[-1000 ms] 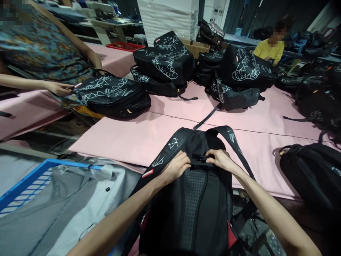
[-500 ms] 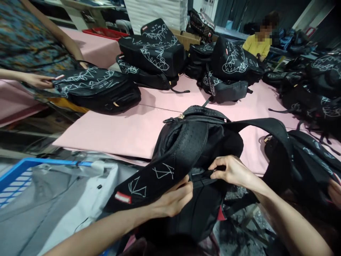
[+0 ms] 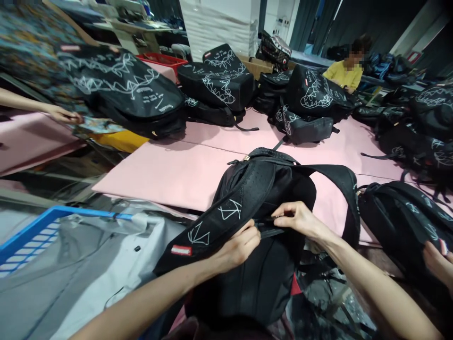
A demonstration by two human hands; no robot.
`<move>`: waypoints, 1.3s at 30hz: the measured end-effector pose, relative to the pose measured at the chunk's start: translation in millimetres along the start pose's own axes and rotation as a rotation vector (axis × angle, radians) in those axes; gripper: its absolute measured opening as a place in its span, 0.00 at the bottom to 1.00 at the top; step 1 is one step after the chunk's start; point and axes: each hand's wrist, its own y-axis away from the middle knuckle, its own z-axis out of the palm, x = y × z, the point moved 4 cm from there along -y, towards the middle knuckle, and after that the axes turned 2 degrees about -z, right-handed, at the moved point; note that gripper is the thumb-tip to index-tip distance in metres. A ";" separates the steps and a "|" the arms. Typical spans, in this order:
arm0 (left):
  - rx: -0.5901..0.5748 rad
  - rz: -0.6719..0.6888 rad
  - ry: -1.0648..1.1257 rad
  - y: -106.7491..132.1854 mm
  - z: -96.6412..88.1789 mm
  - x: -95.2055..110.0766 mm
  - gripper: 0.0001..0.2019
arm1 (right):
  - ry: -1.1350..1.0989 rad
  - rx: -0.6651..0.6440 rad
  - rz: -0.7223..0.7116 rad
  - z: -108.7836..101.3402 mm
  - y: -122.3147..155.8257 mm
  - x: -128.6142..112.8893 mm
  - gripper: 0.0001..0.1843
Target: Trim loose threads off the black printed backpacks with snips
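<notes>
Blue crate (image 3: 30,238) at near left, slatted sides. Grey cloth (image 3: 81,250) and paler cloth (image 3: 122,245) lie in it and spill over its rim; a small black mark shows on the pale one. Red tray (image 3: 164,60) farther back; contents too small to tell. Cardboard box (image 3: 262,66) behind the stacked bags (image 3: 226,82); inside hidden.

Backpack (image 3: 265,278) at the near edge of the pink table (image 3: 159,172), its top over the tabletop, its lower part on the wearer's side. Black throughout, surface soft and creased. Near strap (image 3: 212,226) slants down to the left: dotted texture at its upper end, white angular line drawings along it, red-and-white label (image 3: 181,250) low down. Other strap (image 3: 348,198) arches out to the right. Gold-coloured zip pull (image 3: 247,158) near the top; red patch (image 3: 295,284) at the right side.

Left hand (image 3: 240,245) curled on a dark band (image 3: 271,232) across the pack, beside the near strap; fingertips partly hidden. Right hand (image 3: 297,219) pinches the band's other end, thumb to forefinger. Hands close but apart, band between them.

Co-worker's hand (image 3: 439,262) at the right edge, by another black bag (image 3: 396,217).
</notes>
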 end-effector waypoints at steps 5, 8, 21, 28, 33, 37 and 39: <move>0.030 -0.143 0.117 -4.9 4.0 -16.2 0.12 | -0.283 0.281 0.013 -12.2 -8.1 10.4 0.17; -0.138 -0.337 0.118 -17.1 9.0 -34.9 0.12 | -0.297 0.316 0.027 -9.9 -14.8 16.5 0.16; -0.795 -0.423 0.185 -77.4 40.6 -69.2 0.11 | -0.280 0.279 0.001 -3.8 -38.9 39.8 0.15; -0.703 -0.624 0.080 -70.3 48.0 -75.2 0.15 | 0.018 0.245 0.044 -4.9 -42.2 54.9 0.11; -0.635 -0.646 0.025 -60.9 44.7 -78.3 0.17 | 0.174 0.077 0.085 4.8 -51.7 55.5 0.08; -0.618 -0.666 0.020 -55.9 45.5 -82.8 0.16 | 0.181 0.011 0.088 9.9 -61.2 51.1 0.08; -0.604 -0.666 0.024 -53.7 47.1 -85.0 0.16 | 0.197 -0.015 0.107 11.6 -65.1 49.0 0.07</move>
